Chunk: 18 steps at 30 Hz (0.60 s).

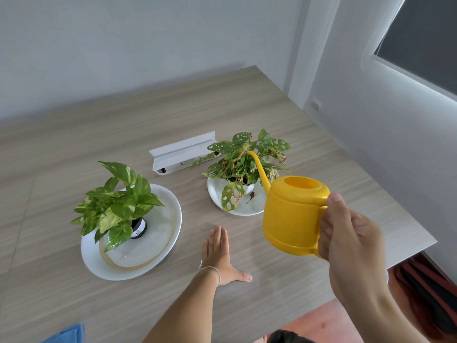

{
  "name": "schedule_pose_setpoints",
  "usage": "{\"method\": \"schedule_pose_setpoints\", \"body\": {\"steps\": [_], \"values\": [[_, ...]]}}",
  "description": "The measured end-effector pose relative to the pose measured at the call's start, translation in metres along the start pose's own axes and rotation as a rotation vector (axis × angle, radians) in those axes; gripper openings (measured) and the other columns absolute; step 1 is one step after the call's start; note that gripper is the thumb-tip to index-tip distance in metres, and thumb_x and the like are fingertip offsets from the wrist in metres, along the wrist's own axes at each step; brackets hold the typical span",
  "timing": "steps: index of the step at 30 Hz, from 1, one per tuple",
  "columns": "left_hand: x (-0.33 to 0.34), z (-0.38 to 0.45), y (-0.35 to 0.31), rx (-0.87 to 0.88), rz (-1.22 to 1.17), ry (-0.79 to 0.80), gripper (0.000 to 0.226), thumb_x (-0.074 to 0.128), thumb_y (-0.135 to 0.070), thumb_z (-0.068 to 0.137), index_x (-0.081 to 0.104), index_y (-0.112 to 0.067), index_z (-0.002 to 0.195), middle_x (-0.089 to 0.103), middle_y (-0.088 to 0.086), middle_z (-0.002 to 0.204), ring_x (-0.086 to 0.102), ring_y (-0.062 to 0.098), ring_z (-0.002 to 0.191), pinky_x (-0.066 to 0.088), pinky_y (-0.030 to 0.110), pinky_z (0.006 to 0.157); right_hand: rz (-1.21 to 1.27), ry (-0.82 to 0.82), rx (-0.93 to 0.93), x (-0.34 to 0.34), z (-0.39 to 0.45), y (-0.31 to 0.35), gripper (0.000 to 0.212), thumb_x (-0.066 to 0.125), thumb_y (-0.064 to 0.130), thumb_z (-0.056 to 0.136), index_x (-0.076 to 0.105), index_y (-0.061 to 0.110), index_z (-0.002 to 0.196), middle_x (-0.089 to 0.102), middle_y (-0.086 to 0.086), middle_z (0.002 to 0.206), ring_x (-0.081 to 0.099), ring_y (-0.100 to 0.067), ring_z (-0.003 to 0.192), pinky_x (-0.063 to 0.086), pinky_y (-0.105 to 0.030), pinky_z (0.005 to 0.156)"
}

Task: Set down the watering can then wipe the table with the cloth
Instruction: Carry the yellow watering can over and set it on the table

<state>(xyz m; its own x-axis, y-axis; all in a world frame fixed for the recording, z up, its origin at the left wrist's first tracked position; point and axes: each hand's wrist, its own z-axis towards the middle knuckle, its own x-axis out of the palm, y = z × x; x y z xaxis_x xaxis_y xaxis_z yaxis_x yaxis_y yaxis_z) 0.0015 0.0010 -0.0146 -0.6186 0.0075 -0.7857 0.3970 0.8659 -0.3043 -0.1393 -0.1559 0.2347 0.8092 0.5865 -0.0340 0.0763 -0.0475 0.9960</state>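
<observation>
Above the table (284,115), the right hand (346,233) grips a yellow watering can (291,214) by its handle, the spout among a plant's (247,159) leaves; the left hand (217,251) rests flat, empty. Lowering carelessly could snag foliage. A blue cloth (66,334) waits at the near edge.

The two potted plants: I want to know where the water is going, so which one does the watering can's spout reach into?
The holey-leaved plant on the smaller plate; the spout of the watering can ends among its leaves. The variegated plant stands apart.

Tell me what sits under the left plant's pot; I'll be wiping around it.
The black pot stands on a white plate marked with a brownish ring. Leaves cover the plate's left part; the table beneath the plate is hidden.
</observation>
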Motion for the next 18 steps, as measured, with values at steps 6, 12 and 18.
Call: {"method": "schedule_pose_setpoints", "body": {"steps": [6,12,18], "values": [[0.0,-0.001,0.0,0.002,0.0,0.006,0.161,0.069,-0.088,0.05,-0.032,-0.014,0.15,-0.041,0.004,0.157,-0.04,0.02,0.143,-0.015,0.044,0.122,-0.002,-0.027,0.014,-0.013,-0.005,0.002,0.061,0.049,0.039,0.105,0.032,0.024,0.048,0.023,0.006,0.052,0.021,-0.015,0.05,0.021,-0.031,0.053],[-0.001,-0.001,-0.001,-0.004,0.003,0.007,0.161,0.069,-0.088,0.049,-0.033,-0.014,0.15,-0.041,0.004,0.157,-0.04,0.021,0.143,-0.013,0.046,0.123,-0.002,-0.029,-0.009,-0.011,-0.002,0.005,0.061,0.048,0.039,0.106,0.031,0.024,0.05,0.022,0.006,0.053,0.02,-0.015,0.051,0.02,-0.03,0.051],[-0.001,-0.002,-0.001,0.001,0.014,0.003,0.159,0.07,-0.086,0.052,-0.032,-0.013,0.15,-0.04,0.005,0.157,-0.039,0.02,0.143,-0.013,0.045,0.123,0.05,0.0,-0.009,0.001,0.007,0.01,0.06,0.044,0.042,0.106,0.034,0.025,0.05,0.025,0.005,0.053,0.022,-0.013,0.049,0.022,-0.028,0.047]]}}
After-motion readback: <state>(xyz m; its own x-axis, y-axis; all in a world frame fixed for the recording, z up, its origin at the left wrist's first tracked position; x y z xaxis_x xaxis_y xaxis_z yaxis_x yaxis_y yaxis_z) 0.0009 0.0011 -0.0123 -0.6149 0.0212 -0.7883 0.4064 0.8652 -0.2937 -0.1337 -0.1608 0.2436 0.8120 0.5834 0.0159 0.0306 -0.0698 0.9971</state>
